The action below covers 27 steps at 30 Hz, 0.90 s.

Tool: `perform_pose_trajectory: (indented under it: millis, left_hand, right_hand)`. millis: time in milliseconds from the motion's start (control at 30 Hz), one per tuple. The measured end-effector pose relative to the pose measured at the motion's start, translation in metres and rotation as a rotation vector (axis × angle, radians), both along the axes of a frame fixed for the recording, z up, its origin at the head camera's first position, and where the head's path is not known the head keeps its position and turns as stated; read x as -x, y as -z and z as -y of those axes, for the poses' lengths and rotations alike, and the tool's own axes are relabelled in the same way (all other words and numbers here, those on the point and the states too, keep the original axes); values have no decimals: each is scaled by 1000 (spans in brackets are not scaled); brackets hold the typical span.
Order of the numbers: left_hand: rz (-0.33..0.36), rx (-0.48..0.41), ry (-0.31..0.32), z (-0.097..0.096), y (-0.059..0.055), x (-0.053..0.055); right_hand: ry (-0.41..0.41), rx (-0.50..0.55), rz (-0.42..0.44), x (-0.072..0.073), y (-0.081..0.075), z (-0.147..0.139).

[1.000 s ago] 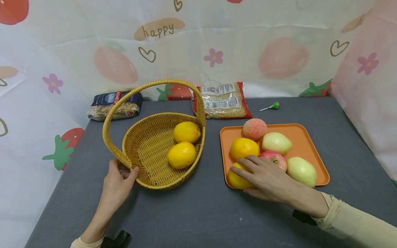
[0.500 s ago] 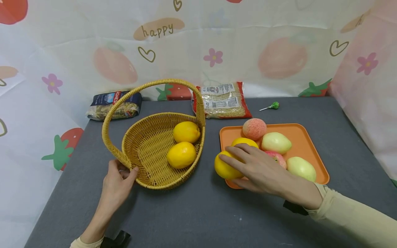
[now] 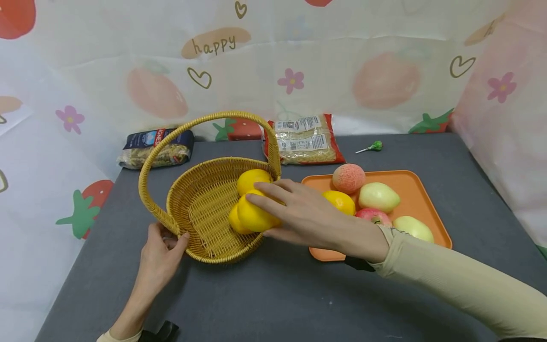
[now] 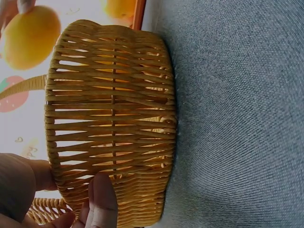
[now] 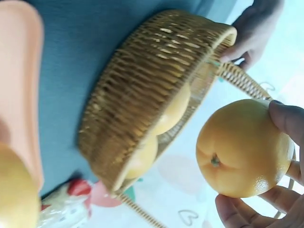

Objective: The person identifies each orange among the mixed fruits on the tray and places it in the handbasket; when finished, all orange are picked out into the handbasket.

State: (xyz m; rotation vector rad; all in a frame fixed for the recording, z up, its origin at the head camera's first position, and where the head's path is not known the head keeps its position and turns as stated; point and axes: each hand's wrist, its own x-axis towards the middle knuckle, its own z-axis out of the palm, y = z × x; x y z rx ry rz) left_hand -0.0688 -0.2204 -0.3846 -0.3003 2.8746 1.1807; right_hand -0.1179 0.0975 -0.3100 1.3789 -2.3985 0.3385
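While the left hand (image 3: 164, 256) pinches a woven basket (image 3: 205, 190), right hand (image 3: 309, 216) gripping smooth, round yellow fruit (image 3: 258, 214)

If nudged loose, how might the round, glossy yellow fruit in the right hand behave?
The yellow fruit would probably roll, given its roundness. Its shiny skin may be slippery. It looks firm: no dents show where the right hand grips.

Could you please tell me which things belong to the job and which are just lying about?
Likely in use: wicker basket; lemons inside it; held citrus fruit; orange tray; fruit on it.

Likely just lying about: Agnesi pasta bag; red-edged packet; green lollipop.
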Motion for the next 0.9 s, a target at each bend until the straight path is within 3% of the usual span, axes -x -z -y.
perform_pose_trajectory:
  millis: [367,667,900]
  left_hand:
    - [-1,8,-4,-1,0,0]
    - [27,-7,13,0,0,-1]
    - [30,7,2,1,-1,0]
  right_hand:
    - [-46,-43,75,5,-4,45]
    - [-100,-68,97,7,8,76]
    - [-97,-77,143,8,20,92]
